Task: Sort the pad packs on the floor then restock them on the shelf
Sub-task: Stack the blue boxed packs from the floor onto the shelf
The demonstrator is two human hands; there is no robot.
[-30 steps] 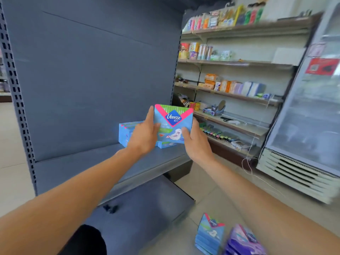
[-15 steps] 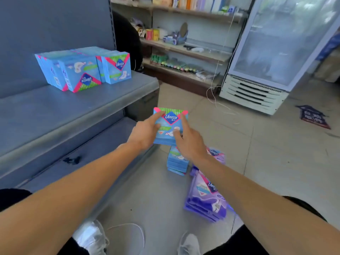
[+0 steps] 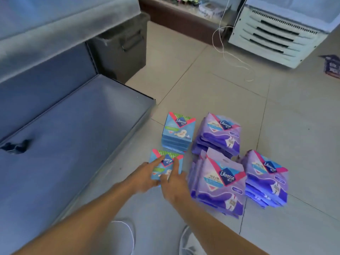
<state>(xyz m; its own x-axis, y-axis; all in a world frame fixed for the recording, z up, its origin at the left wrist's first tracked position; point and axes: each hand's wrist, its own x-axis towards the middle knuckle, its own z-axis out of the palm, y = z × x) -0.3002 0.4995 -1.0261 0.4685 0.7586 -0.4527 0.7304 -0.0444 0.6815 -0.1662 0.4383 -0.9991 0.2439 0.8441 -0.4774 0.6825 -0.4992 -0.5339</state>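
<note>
Both hands hold one blue Libresse pad pack low over the floor. My left hand grips its left side and my right hand its right side, fingers lying across the front. Just beyond it a stack of blue pad packs sits on the tiles. To the right stand three piles of purple pad packs: a far pile, a near pile and a right pile. The grey shelf runs along the upper left, with its bottom shelf below.
A dark bin stands at the shelf's end. A white cooler base with loose white cables is at the far right. Another purple pack lies by the right edge. My shoes are at the bottom.
The view dropped from the shelf to the floor. Both hands brought the blue pack down from shelf height to just above the tiles, in front of the blue stack.
</note>
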